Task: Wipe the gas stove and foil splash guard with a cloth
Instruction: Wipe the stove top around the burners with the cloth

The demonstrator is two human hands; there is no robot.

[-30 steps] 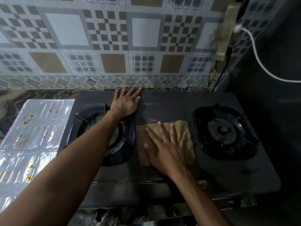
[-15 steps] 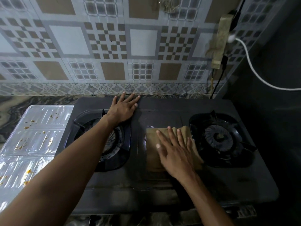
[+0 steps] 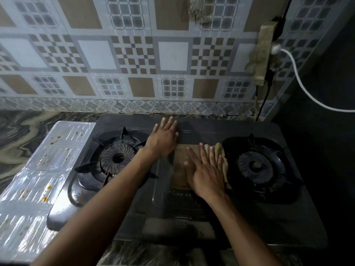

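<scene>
We see the right hand (image 3: pixel 205 173) pressed flat, fingers (image 3: pixel 201 152) spread apart, on the brown cloth (image 3: pixel 179 166), which lies on the dark middle strip of the gas stove (image 3: pixel 192 208) between the two burners. The cloth's right edge is bunched against the rim of the right burner (image 3: pixel 255 166); its left edge lies just beside the left hand (image 3: pixel 163 139), which rests palm down with fingers together and extended toward the stove's back edge, gripping nothing. The left burner (image 3: pixel 117 158) sits just left of that wrist. Bare stove top lies open in front of the cloth, toward the near edge. The foil splash guard (image 3: pixel 38 179) lies flat on the marbled table (image 3: pixel 23 127) against the stove's left side, dotted with orange specks. Behind runs a patterned tile wall (image 3: pixel 134 54), and a white cable (image 3: pixel 307 89) hangs at the dim right.
</scene>
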